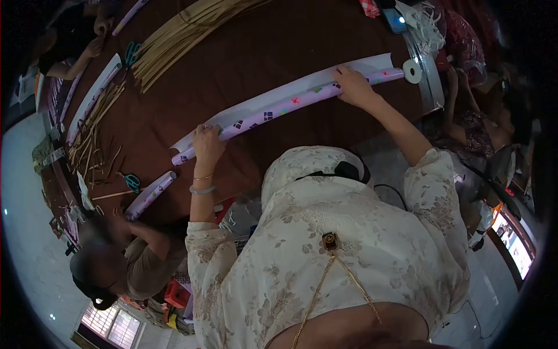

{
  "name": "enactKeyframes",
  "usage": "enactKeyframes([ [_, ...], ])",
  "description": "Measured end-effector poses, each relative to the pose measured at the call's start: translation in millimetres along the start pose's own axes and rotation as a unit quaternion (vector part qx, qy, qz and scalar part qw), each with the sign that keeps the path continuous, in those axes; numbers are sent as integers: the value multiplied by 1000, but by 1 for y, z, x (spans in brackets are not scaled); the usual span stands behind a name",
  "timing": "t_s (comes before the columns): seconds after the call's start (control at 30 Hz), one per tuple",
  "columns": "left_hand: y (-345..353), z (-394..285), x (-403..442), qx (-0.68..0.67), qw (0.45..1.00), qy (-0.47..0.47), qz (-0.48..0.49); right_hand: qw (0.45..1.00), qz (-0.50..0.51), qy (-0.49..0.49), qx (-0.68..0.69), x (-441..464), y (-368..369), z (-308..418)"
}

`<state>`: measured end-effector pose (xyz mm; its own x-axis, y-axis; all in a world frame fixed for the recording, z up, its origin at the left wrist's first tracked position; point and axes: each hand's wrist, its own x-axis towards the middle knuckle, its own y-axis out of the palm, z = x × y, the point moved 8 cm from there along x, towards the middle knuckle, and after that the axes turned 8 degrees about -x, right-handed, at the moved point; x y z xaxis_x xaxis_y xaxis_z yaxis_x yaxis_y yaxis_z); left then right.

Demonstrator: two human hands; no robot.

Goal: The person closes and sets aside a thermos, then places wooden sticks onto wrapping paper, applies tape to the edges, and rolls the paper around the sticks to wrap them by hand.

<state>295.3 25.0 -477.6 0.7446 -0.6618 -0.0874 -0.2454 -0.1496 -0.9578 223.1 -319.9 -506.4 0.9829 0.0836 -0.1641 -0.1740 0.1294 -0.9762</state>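
Observation:
A long roll of lilac patterned paper [279,112] lies slantwise on the brown cloth of the table [192,75], its pale inner side showing along the far edge. Near the roll's left end, my left hand [207,142] is closed over it, with a bracelet at the wrist. Toward the right end my right hand [353,86] grips it too, fingers over the top and the pale flap. A white roll of tape [412,71] stands just past the paper's right end.
Long tan strips [174,38] lie at the far side, beside teal scissors [133,53]. Teal-handled scissors [132,182] and brown strips [96,139] are at the left. Co-workers sit at lower left, upper left and right. A phone [394,21] lies at upper right.

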Motion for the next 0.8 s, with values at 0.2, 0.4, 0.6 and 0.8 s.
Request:
enactKeyframes([
  [0.2, 3, 1, -5, -101, 983, -70, 136, 1000, -22, -10, -11, -6, 5, 0],
  [0.4, 5, 3, -14, -233, 961, 6, 147, 1000, -20, -19, -4, -9, -2, 2],
  [0.6, 9, -12, -27, -212, 975, 12, 66, 998, -31, -44, -13, -18, 4, 7],
  [0.8, 29, -4, -31, -185, 980, -23, 75, 999, 0, -32, -11, -19, 8, 6],
])
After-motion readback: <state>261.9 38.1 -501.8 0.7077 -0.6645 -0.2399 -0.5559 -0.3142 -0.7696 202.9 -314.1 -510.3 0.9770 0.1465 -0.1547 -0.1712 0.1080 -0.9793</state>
